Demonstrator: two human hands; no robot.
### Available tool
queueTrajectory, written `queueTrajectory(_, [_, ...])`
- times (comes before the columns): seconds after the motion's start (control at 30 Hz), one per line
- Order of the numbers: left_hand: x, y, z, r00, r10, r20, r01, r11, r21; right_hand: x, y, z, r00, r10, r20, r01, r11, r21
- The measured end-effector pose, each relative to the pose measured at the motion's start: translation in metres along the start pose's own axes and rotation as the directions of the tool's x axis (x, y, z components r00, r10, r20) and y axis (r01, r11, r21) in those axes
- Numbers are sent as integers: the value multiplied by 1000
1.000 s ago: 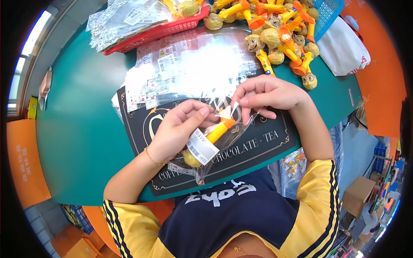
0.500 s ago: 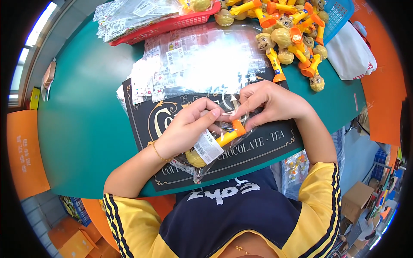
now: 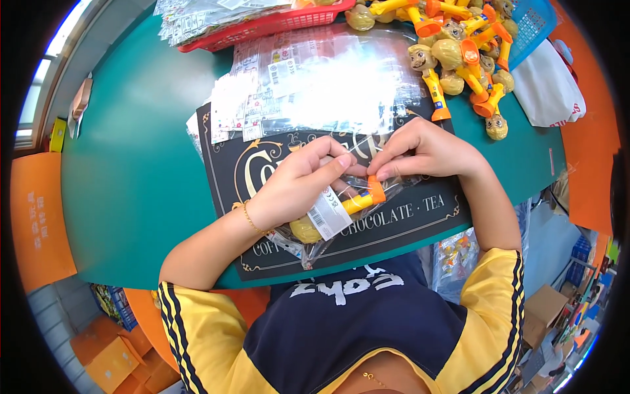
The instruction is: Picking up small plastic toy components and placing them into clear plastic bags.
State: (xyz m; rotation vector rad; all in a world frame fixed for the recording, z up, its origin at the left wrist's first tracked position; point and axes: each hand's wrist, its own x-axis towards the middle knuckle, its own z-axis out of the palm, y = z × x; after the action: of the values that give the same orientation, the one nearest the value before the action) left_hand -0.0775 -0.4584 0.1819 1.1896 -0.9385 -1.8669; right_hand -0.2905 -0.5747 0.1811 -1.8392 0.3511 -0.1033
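A yellow-and-orange toy figure with a round golden head lies inside a clear plastic bag over the black printed mat. A white label covers part of the bag. My left hand is closed on the bag's upper left side, fingers bent behind the film and thumb in front. Beside it, my right hand pinches the bag's upper edge between thumb and fingers, just above the toy's orange end. The fingertips of both hands nearly meet.
Flat clear bags lie stacked beyond my hands, partly lost in glare. A red basket with more bags stands behind. At the far right, several similar toys are heaped by a blue basket. The black mat reaches the green table's near edge.
My right thumb has come up from beside the toy's orange end to pinch closer to its fingers at the bag's edge. The whole view has shifted slightly; the left hand keeps its hold.
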Motion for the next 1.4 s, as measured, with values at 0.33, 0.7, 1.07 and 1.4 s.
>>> queueTrajectory(0.33, [3,-4,-3,998,63,-4,-63,998,17,-1,0,-6,986,-101,135,106,994,-34])
queueTrajectory(0.7, [2,10,-9,987,-142,79,143,990,-3,-1,-10,10,974,-226,-1,221,953,-207])
queueTrajectory(1.07, [6,2,-23,974,-141,179,172,969,-175,1,-4,10,918,-386,-89,361,908,-214])
queueTrajectory(1.4, [0,-2,-5,994,93,-51,-82,980,179,1,1,5,987,-161,-12,158,975,-155])
